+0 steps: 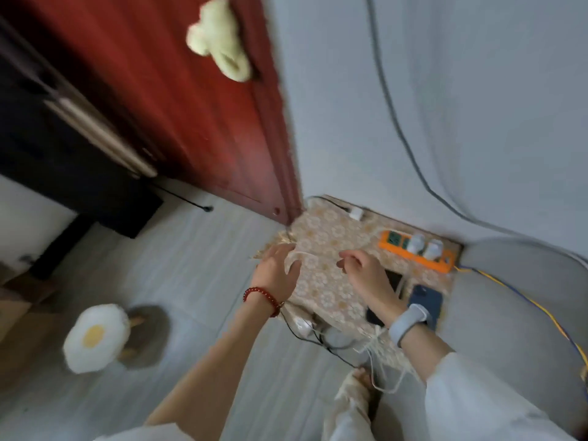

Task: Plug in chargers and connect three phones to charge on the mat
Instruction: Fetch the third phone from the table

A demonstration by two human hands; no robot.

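A beige floral mat [327, 240] lies on the floor in the corner. At its far right an orange power strip [445, 265] carries two white chargers [424, 245]. A blue phone [426, 302] lies on the mat's right side, and a black phone [394, 278] sits beside it, partly hidden by my right hand [366, 276]. Another dark phone [374, 316] shows under that wrist. My right fingertips are pinched on a thin white cable [307, 254]. My left hand [276, 276], fingers spread, is at the cable's other end over the mat's left edge. Blur hides its grip.
A loose white charger [356, 214] rests at the mat's far edge. More white adapters and black cords [305, 327] crowd the near edge. A red door [178, 100] stands left, and a fried-egg cushion [95, 337] sits on a stool. The strip's blue-yellow cord [541, 310] runs right.
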